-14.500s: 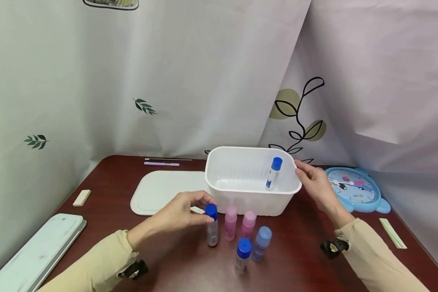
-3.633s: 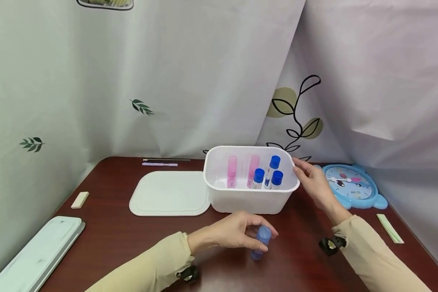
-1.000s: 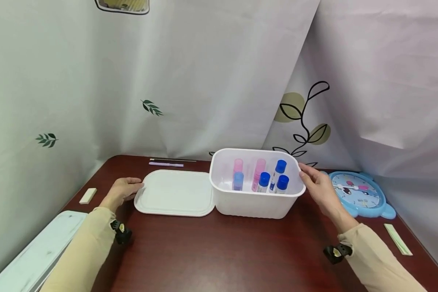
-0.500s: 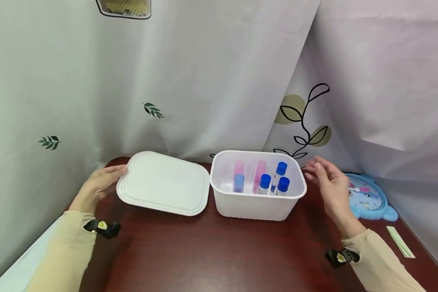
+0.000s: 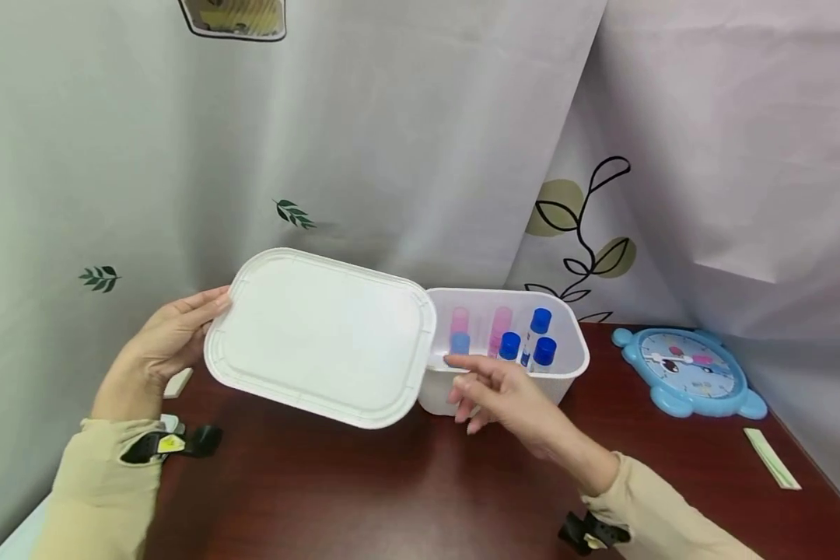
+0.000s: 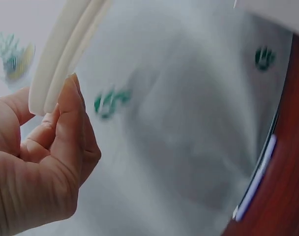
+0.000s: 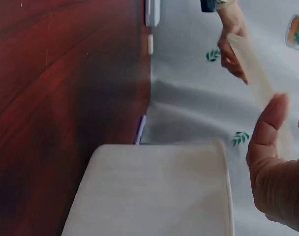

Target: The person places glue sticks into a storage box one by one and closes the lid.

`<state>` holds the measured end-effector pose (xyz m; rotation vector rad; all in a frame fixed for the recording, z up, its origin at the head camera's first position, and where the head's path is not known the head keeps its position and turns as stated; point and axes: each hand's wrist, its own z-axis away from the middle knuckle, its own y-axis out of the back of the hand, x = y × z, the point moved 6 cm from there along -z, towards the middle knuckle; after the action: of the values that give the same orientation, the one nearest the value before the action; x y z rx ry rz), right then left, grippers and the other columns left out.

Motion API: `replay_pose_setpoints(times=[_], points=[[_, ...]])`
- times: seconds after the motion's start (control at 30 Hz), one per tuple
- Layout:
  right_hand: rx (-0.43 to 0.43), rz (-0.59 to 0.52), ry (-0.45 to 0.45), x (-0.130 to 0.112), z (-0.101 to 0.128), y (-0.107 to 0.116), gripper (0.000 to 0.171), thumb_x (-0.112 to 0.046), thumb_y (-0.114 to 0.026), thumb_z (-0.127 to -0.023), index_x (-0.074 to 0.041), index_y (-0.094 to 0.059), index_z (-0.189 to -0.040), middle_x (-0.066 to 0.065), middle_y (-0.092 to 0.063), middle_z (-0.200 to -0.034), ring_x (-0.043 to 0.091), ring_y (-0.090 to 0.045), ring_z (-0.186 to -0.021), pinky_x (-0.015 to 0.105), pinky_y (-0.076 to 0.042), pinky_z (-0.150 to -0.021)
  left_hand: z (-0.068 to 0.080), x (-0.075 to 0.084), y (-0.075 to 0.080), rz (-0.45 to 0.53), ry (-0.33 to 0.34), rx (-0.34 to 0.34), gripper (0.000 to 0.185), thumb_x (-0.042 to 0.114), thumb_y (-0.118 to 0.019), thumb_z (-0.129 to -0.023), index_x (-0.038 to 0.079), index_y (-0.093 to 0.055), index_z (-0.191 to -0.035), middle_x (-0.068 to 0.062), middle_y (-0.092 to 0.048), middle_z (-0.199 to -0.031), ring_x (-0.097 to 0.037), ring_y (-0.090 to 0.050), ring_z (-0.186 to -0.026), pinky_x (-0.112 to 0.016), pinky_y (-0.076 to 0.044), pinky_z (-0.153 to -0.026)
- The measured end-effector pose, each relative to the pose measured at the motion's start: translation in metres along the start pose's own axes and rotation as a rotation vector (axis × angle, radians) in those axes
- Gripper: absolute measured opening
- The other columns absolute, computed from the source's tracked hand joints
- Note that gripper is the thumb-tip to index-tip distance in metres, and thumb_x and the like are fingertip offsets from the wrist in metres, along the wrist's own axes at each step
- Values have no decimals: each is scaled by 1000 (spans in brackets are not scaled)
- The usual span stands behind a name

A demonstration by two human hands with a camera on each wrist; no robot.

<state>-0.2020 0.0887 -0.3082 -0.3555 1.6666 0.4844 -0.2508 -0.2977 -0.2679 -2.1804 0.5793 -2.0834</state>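
My left hand (image 5: 171, 342) pinches the left end of a white lid (image 5: 322, 334), held tilted above the table. In the left wrist view, thumb and fingers grip the edge of the lid (image 6: 66, 59). The lid's right end overlaps the left corner of a white box (image 5: 557, 385). Upright inside the box are pink tubes (image 5: 502, 320), a light-blue tube (image 5: 460, 342) and several dark-blue-capped tubes resembling glue sticks (image 5: 540, 319). My right hand (image 5: 507, 400) hovers before the box with loosely bent fingers, near the lid's right end; whether it touches the lid, I cannot tell.
A blue animal-shaped clock (image 5: 689, 365) lies right of the box, with a pale green strip (image 5: 772, 459) nearer the table's right edge. An off-white block (image 5: 178, 383) is partly hidden behind my left wrist. At the back lies a purple pen (image 6: 257, 177). A curtain (image 5: 392, 155) hangs behind.
The tubes have gone from the table into the box. My left hand has raised the lid off the table. My right hand has left the box's right rim and moved left across its front.
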Motion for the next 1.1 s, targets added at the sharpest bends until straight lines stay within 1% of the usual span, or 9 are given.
replay_pose_setpoints(times=[0.1,0.2,0.4,0.47,0.57,0.7,0.87,0.97,1.1], points=[[-26,1,-16,0,4,-7,32,-17,-55,-96,11,-55,-111,5,-61,-76,8,-59,-58,22,-51,-51,-3,-1,-26,-63,-37,-19,24,4,-50,-96,15,-71,-101,0,-70,-92,-10,-67,-77,-22,-55,-62],[35,58,54,-12,13,3,25,-12,-55,-95,12,-54,-90,2,-60,-68,7,-57,-53,22,-50,-46,-3,1,-51,-91,-107,-39,24,3,-50,-96,15,-70,-102,1,-70,-94,-9,-67,-79,-21,-55,-65],[366,379,435,-70,34,55,6,5,-58,-89,4,-65,-88,1,-59,-63,9,-56,-51,22,-50,-46,-5,22,-103,-217,-412,51,21,0,-58,-90,15,-72,-95,4,-67,-90,-5,-63,-79,-17,-53,-70],[463,494,479,-81,38,73,10,4,-58,-89,2,-67,-94,-1,-62,-67,6,-59,-57,19,-52,-51,-10,23,-118,-272,-469,89,20,1,-60,-90,14,-73,-96,5,-67,-86,-4,-62,-76,-16,-53,-70],[456,467,380,-73,35,101,25,-9,-50,-97,3,-62,-116,4,-68,-98,1,-64,-75,17,-55,-64,-25,8,-135,-342,-409,66,23,8,-57,-93,9,-68,-114,4,-69,-100,-3,-63,-81,-18,-54,-74],[398,358,124,-39,25,134,53,-32,-39,-102,4,-37,-141,17,-43,-142,10,-56,-114,12,-50,-80,-46,-31,-152,-425,-223,22,43,19,-54,-96,-1,-49,-134,-9,-58,-130,-3,-63,-90,-22,-55,-79],[448,499,-33,-9,18,155,58,-31,-48,-99,5,-33,-142,27,-41,-140,31,-42,-126,1,-41,-77,-65,-72,-164,-480,-80,48,46,15,-58,-94,1,-47,-136,-21,-55,-129,-4,-61,-87,-23,-55,-77],[464,543,-63,0,16,162,57,-28,-50,-98,5,-34,-142,28,-51,-127,18,-55,-105,5,-45,-70,-71,-85,-169,-528,-56,57,46,13,-61,-92,1,-49,-135,-21,-58,-123,-7,-60,-89,-26,-55,-79],[474,549,-85,8,15,169,56,-26,-52,-97,6,-37,-140,22,-53,-113,0,-50,-82,12,-48,-65,-75,-93,-171,-577,-61,56,47,12,-64,-89,0,-51,-133,-20,-58,-117,-10,-58,-91,-27,-55,-79]])
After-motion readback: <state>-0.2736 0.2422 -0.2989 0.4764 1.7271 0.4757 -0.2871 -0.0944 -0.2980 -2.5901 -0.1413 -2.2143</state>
